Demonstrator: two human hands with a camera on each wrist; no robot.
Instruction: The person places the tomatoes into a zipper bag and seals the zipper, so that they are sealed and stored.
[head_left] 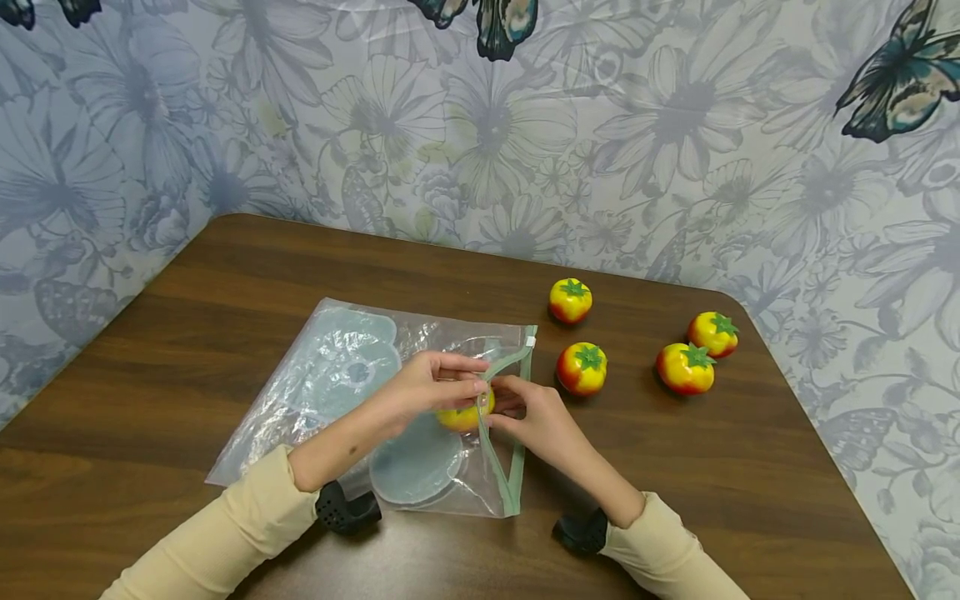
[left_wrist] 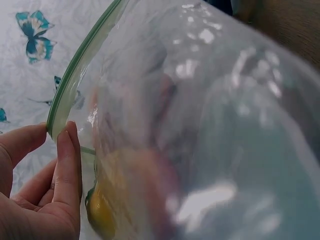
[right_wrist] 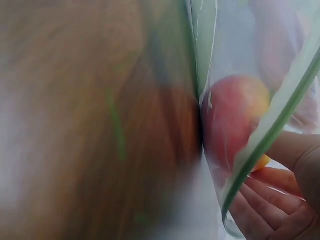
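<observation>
A clear zip bag [head_left: 255, 433] with a green-edged mouth lies on the table, its opening to the right. My left hand [head_left: 427, 387] pinches the bag's upper rim between thumb and fingers; the left wrist view shows the green strip [left_wrist: 62, 95] at the fingertips. Inside the mouth sits a red-and-yellow tomato [right_wrist: 232, 117] with a green top. My right hand [head_left: 543, 417] reaches into the opening and holds this tomato with its fingers, partly hidden behind the strip. Pale blue rounded shapes [head_left: 416, 462] show on or in the bag; I cannot tell which.
Two similar tomatoes stand right of the bag, one nearer [head_left: 581, 369] and one farther back [head_left: 570, 301]. Another pair, a front tomato [head_left: 684, 371] and a rear one [head_left: 711, 335], sits close together near the right edge of the brown table [head_left: 675, 483]. A flowered cloth [head_left: 480, 150] hangs behind.
</observation>
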